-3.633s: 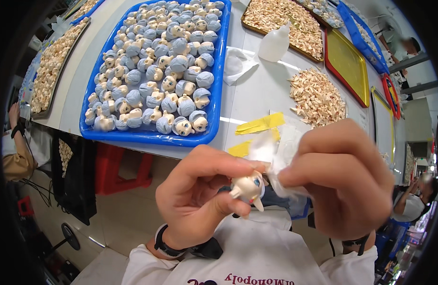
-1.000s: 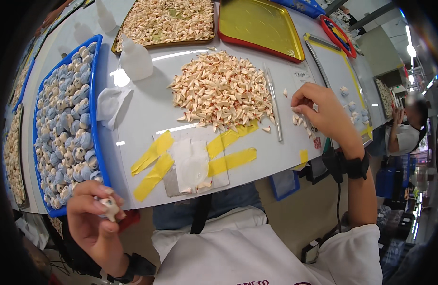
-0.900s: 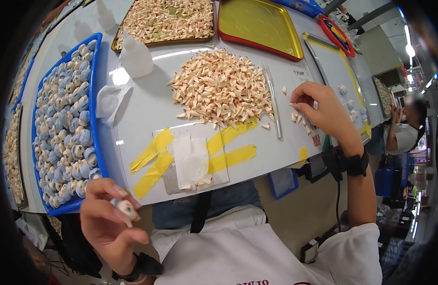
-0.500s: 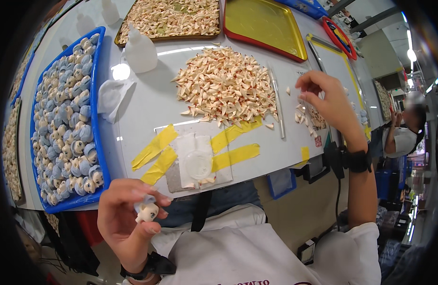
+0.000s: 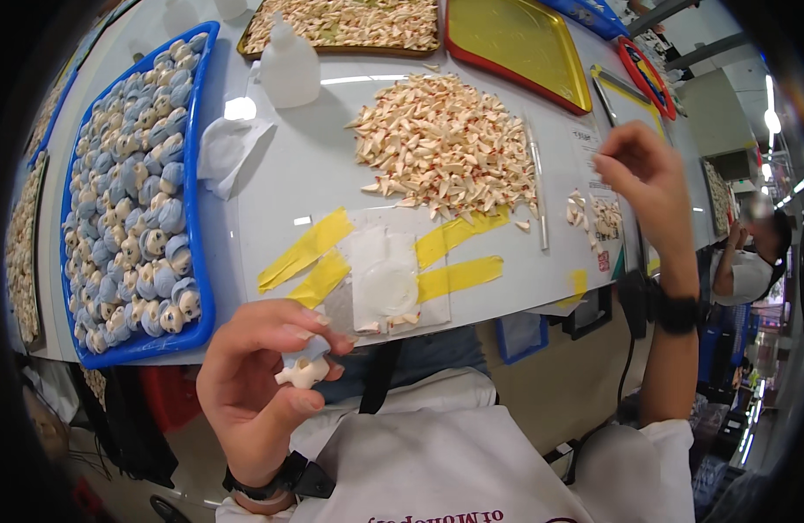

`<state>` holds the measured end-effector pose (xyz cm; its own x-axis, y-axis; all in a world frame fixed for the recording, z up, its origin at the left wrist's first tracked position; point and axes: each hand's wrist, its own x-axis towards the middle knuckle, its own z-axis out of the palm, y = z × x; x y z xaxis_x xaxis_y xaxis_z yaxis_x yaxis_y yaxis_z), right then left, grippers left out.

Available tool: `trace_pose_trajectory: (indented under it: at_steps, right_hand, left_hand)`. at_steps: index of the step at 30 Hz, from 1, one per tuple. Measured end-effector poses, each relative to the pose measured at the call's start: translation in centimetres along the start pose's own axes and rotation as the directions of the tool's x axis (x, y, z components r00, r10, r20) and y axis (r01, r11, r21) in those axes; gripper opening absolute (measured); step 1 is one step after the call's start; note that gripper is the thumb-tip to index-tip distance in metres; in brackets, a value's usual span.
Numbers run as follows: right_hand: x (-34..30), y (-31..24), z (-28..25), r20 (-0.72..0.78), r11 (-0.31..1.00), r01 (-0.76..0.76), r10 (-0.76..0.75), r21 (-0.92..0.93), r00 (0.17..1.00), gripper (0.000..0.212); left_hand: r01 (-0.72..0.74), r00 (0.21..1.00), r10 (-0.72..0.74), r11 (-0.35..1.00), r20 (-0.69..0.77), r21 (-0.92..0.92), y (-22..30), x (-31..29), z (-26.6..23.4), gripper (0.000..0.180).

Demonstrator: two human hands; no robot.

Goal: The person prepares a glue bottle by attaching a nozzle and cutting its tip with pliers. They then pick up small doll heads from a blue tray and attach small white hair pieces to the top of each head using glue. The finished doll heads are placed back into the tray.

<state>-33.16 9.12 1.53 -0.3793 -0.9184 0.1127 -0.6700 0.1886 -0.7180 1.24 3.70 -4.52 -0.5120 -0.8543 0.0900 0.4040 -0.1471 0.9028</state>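
My left hand (image 5: 254,383) pinches a small doll head (image 5: 304,370) between thumb and fingers, above my lap by the table's front edge. The head is pale with a light blue cap and is turned so its face is mostly hidden. My right hand (image 5: 642,174) is raised over the table's right side, fingers curled but apart, with nothing visible in them. Below it lies a small cluster of pale pointed pieces (image 5: 606,220). A large heap of similar red-tipped pieces (image 5: 446,148) covers the middle of the table.
A blue tray (image 5: 201,261) of blue-capped heads stands left. Near me, a round clear dish (image 5: 386,289) sits between yellow tape strips (image 5: 459,279). A white squeeze bottle (image 5: 289,70), a yellow tray (image 5: 515,44) and a thin rod (image 5: 539,192) lie beyond. A person (image 5: 751,261) sits far right.
My view has shifted, so the table appears higher and to the right. The doll head has turned in my left hand. A loose piece near my right hand no longer shows there.
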Motion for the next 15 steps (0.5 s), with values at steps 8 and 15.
trace_pose_trajectory:
  at_steps: [8,15]
  right_hand:
    - [-6.7,-4.3,2.8,-0.026,0.839,-0.082,0.114,0.538,0.993,0.018]
    - [-6.2,-4.2,5.5,0.017,0.876,0.012,-0.023,0.483,1.000,0.015]
  left_hand:
    - [0.111,0.993,-0.115,0.985,-0.021,-0.131,-0.6,0.1,0.7,0.044]
    - [0.081,0.996,-0.082,0.996,-0.038,-0.024,-1.1,0.0,0.7,0.051]
